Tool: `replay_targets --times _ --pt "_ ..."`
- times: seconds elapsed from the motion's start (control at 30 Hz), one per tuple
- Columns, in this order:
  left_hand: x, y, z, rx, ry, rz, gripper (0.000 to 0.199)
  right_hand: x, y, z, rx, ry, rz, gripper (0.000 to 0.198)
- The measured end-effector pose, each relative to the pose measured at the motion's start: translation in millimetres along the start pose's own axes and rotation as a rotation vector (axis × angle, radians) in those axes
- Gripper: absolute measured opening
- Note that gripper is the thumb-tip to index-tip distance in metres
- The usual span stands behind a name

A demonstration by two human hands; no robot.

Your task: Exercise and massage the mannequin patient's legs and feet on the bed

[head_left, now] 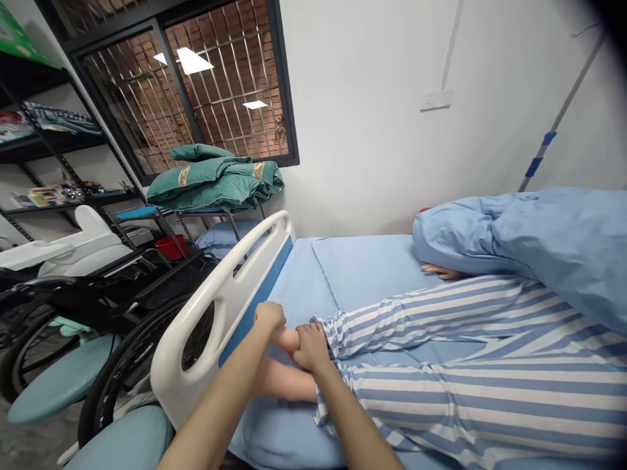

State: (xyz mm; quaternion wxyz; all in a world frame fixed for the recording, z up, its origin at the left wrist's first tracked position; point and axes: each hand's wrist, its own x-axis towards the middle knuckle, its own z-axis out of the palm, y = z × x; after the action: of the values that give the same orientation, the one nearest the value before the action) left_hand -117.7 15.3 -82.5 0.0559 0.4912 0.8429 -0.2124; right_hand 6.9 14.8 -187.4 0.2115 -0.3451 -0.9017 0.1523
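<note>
A figure in blue-and-white striped trousers (421, 313) lies on the bed, with smooth, plastic-looking lower legs like a manikin's. My left hand (269, 315) is closed around the foot end of the far leg (287, 339), near the footboard; the foot itself is mostly hidden by it. Just above, by the trouser cuff, my right hand (311, 346) wraps over the same leg at the ankle or lower shin. The near leg (289, 382) rests on the sheet (353, 261) beneath my forearms, its foot hidden behind my left arm.
A white footboard (183, 326) closes the bed's left end. Folded light-blue bedding (548, 228) covers the figure's upper part, with a hand (443, 271) showing at its edge. Beyond the footboard stand a wheelchair (132, 326), shelves (59, 137) and a green folded quilt (215, 176).
</note>
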Motion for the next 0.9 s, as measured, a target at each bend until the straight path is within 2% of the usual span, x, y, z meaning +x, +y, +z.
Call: replay_targets --times 0.13,0.33,0.53,0.7,0.9 --pt "-12 -10 -4 -0.052 0.097 0.046 0.036 0 -1 -2 0.021 0.003 0.003 0.033" --pt "-36 -23 5 -0.084 0.185 0.055 0.031 0 -2 -3 0.043 0.014 0.009 0.034" --pt "-66 -23 4 0.06 0.286 0.095 0.041 -2 -2 -7 0.059 0.02 0.005 0.032" --pt "-71 -16 -5 0.315 0.256 0.173 0.044 -2 -2 -11 0.068 0.016 -0.006 0.033" --pt "-53 3 -15 0.366 0.183 0.102 0.044 -2 -2 -11 0.075 0.01 -0.008 0.035"
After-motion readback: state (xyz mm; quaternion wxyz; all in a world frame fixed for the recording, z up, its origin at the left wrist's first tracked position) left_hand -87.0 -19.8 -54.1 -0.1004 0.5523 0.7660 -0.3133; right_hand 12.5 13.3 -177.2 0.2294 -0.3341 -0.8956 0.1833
